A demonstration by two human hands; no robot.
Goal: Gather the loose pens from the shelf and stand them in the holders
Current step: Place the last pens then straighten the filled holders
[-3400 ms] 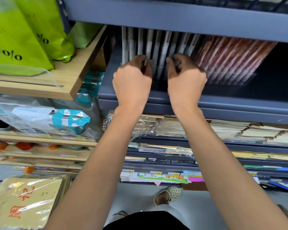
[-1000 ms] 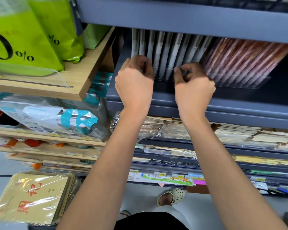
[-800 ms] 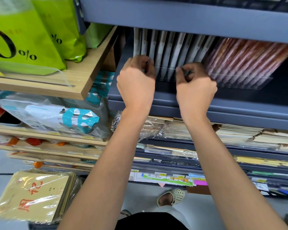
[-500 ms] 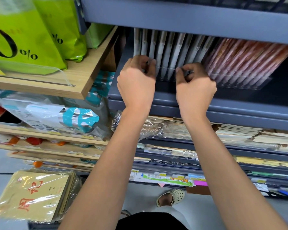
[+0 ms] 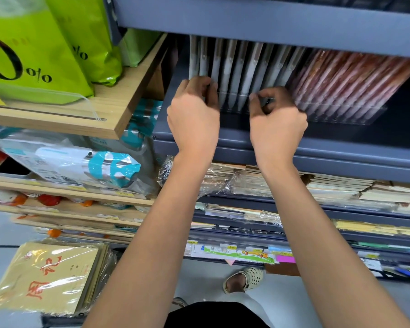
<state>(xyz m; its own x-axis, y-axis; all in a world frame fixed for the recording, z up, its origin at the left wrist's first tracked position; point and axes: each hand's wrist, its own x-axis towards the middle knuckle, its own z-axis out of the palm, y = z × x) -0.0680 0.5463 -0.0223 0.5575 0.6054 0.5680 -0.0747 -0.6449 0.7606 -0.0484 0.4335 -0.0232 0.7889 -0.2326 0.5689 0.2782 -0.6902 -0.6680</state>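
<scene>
Item: grey pens (image 5: 242, 72), upright in clear holder (image 5: 233, 109) on blue shelf (image 5: 232, 143); left hand (image 5: 194, 114) curls round leftmost; right hand (image 5: 277, 124) pinches one tip; advice: seat tips squarely, steady neighbours.

Pens (image 5: 244, 72) stand in a holder (image 5: 232, 104) on the shelf (image 5: 341, 140); more pens (image 5: 346, 76) in a second holder (image 5: 360, 118) just right. Left hand (image 5: 194, 114) and right hand (image 5: 277, 124) sit at the left row's front. Bags (image 5: 33, 50) lie further left, notebooks (image 5: 341, 188) one shelf below
</scene>
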